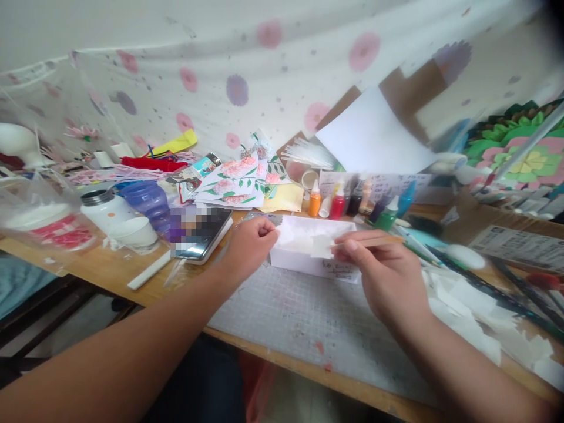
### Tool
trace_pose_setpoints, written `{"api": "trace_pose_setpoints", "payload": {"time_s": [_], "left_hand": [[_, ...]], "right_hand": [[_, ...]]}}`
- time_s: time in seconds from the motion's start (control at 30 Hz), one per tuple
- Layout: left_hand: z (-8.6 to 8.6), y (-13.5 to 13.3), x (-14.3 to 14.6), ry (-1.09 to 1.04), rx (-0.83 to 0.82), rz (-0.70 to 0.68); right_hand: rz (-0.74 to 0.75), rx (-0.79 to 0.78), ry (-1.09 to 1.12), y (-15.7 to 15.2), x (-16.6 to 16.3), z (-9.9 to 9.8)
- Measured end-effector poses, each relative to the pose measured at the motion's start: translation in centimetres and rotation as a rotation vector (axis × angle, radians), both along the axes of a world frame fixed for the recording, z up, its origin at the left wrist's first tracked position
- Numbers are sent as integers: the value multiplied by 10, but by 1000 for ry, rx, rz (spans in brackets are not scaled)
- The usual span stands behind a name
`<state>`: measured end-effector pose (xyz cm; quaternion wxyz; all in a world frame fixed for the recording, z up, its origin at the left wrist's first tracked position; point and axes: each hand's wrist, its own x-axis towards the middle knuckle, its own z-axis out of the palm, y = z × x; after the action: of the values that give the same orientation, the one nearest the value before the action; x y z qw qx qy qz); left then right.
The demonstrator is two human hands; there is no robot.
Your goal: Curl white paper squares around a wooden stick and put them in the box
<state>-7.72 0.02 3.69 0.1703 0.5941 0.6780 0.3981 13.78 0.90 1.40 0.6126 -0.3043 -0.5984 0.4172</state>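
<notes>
A small open white paper box (308, 267) with handwriting on its front sits on the grey cutting mat (282, 314). At its left end is my left hand (253, 242), closed in a pinch; whatever lies between the fingertips is too blurred to tell. My right hand (390, 270) is closed around a thin tan stick-like tool (381, 240) over the box's right side. Close to its fingertips a small white paper piece (322, 245) shows above the box; whether the tool or the fingers hold it I cannot tell.
Paint bottles, such as an orange one (314, 201) and a green one (386, 215), stand behind the box. White paper scraps (476, 317) lie at the right beside a cardboard box (506, 235). A phone (207, 238) and a white cup (134, 234) are at the left.
</notes>
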Motion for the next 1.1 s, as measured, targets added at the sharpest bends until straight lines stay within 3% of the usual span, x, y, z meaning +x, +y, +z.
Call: {"api": "trace_pose_setpoints", "payload": {"time_s": [0.17,0.27,0.37,0.47,0.53,0.87,1.1], "left_hand": [[-1,3,0,18,-29,-33],[4,-8,9,-36,57,-100],[12,-22,21,-242,50,-289],[17,-33,28,-447,-144,-520],[17,-36,30,-500,-213,-595],[11,-35,29,-878,-278,-677],[8,-34,29,-941,-301,-742]], "right_hand": [[91,-23,67,0,-1,-2],[220,-27,135,-1,-2,-1],[307,12,131,-4,-2,0],[307,57,91,-7,-1,1],[297,81,70,-8,0,2],[417,94,149,-11,1,8],[438,58,188,-16,2,9]]}}
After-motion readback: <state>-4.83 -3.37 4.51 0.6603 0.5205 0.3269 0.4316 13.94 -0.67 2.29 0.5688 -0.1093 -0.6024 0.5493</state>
